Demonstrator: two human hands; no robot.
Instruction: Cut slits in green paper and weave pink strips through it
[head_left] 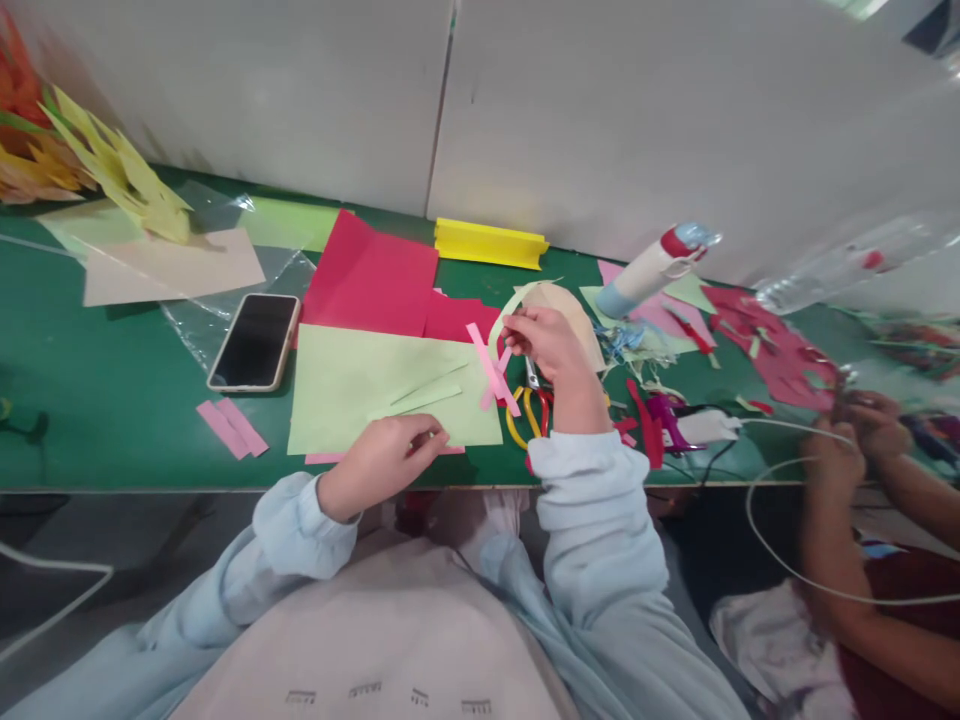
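Note:
My right hand [553, 345] is pinched on a curved light green paper strip [499, 325], raised over the right end of a pale green paper sheet [337, 390]. Crossed pink paper strips [493, 372] show just below its fingertips. Yellow-and-red-handled scissors [531, 410] lie under that wrist. My left hand [386, 458] is at the sheet's lower edge, its fingers curled in and closed; what they hold, if anything, is hidden. Close to it on the sheet are narrow cut green strips [431, 392].
Left of the sheet lie a phone [255, 342] and two pink strips [232, 427]. Behind are red paper [367, 275] and a folded yellow piece [491, 243]. On the right are a bottle [649, 272], a purple glue gun [670, 422], a white cable [757, 510] and another person's hands [855, 440].

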